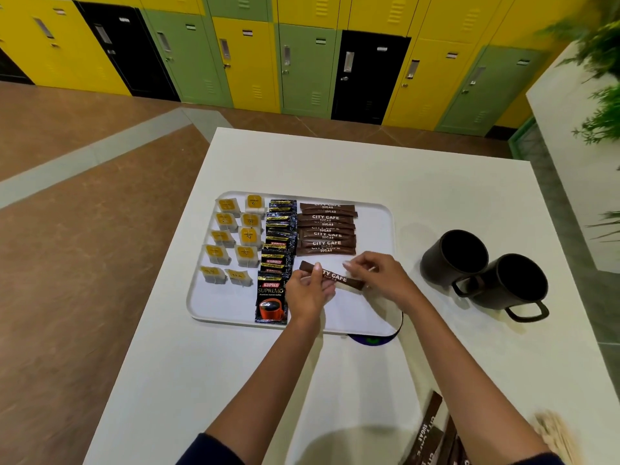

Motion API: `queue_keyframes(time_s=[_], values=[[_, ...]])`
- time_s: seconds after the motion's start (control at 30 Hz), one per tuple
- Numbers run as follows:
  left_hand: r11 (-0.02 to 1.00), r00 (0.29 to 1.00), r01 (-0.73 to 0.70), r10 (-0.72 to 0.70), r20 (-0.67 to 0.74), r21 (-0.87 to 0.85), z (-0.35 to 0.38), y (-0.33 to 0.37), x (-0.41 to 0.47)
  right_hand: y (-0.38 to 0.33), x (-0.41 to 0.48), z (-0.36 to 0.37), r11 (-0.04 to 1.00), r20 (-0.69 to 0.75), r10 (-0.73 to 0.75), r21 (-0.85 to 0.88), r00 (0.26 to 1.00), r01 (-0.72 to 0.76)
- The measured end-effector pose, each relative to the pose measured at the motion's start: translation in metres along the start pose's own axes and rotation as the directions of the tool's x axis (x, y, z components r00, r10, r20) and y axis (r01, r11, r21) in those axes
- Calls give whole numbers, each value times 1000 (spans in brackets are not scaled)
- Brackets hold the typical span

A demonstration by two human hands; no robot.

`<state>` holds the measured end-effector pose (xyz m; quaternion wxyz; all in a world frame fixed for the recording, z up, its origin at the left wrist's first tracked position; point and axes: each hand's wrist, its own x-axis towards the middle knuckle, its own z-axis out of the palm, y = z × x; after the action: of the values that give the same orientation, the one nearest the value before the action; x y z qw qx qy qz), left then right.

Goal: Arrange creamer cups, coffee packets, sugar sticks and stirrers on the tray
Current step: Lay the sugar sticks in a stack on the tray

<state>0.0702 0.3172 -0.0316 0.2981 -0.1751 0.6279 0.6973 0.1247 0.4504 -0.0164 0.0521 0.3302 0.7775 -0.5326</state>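
a sugar stick [335, 276] is held over the tray [389, 213] by both hands. the left hand [307, 292] is wrapped round it near its left end, with thumb and fingers clamped on the paper. the right hand [380, 278] is at the other end. its fingers [350, 265] are bent and look pinched on that end, but the tip of the stick is hidden under them.

the stick is long and thin. its long side runs left to right across the tray, but it is tilted, with the left end closer to the tray's far edge. the pile [327, 229] of sugar sticks is just past the hands, toward the tray's far edge, and those sticks are laid straight across. a bare white spot is seen under the hands, right next to the pile. so the stick would likely need to be turned a little flat and put down there. both hands are about as near to that spot.

the stick is brown paper with white letters, and it looks light and bendy. the coffee packets [280, 236] in the middle of the tray are black, flat and shiny. the creamer cups [235, 236] on the tray's left side are small with yellow tops. the tray is smooth with round corners and a low rim.

two dark mugs [486, 270] are stood on the tabletop [335, 162] right of the tray. loose sticks [432, 427] and pale, blurry stirrers [553, 431] are waiting off the tray, near the person.
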Motion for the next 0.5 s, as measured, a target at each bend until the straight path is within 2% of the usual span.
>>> queue_keyframes(time_s=[0.07,0.13,0.27,0.4,0.5], values=[[999,1000,-12,12,2,-32,2,1,-1,4,-8,-3,996,122,31,78,992,-41],[999,1000,-10,10,-8,-47,3,0,0,7,-10,-1,990,136,18,138,991,-37],[999,999,29,-29,-22,-30,-1,-4,4,3,-2,2,968,5,28,250,1000,-28],[999,997,48,-47,-63,8,-4,-8,10,-2,11,8,992,-130,-11,122,991,27],[999,997,36,-33,-73,38,-1,-7,14,-4,16,13,991,-208,-9,132,978,37]])
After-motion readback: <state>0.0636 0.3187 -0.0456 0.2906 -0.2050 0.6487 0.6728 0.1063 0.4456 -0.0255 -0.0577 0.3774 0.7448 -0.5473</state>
